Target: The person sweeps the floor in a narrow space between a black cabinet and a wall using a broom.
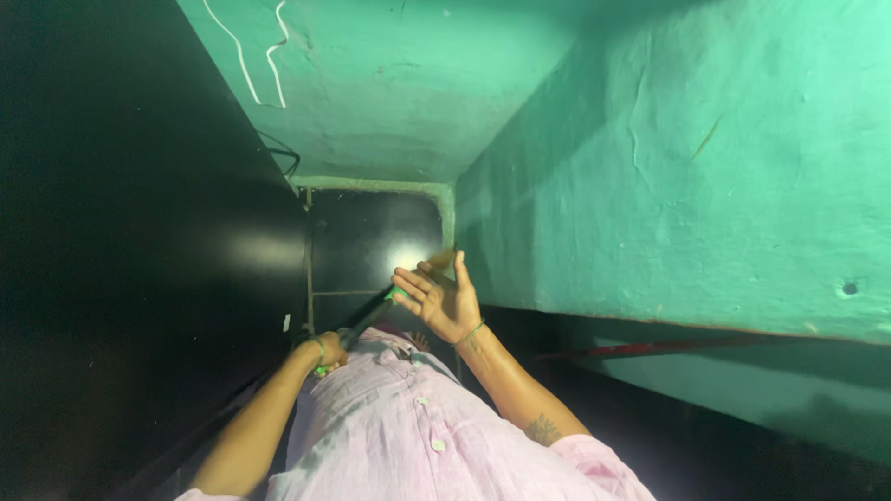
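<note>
My left hand [327, 353] is closed around the lower end of a slim dark tool [367, 320] with green ends, just above my pink shirt [418, 436]. The tool slants up to the right. Its green tip [397, 295] meets the fingers of my right hand [441, 301], which is held palm up with fingers spread and grips nothing. A thin green band circles each wrist.
Green plastered walls [687, 167] rise on the right and at the top. A glossy black panel [139, 232] fills the left side, and another black panel [371, 241] with a metal frame lies beyond the hands. White wires [260, 56] run along the wall. A red strip [650, 350] lies at the right.
</note>
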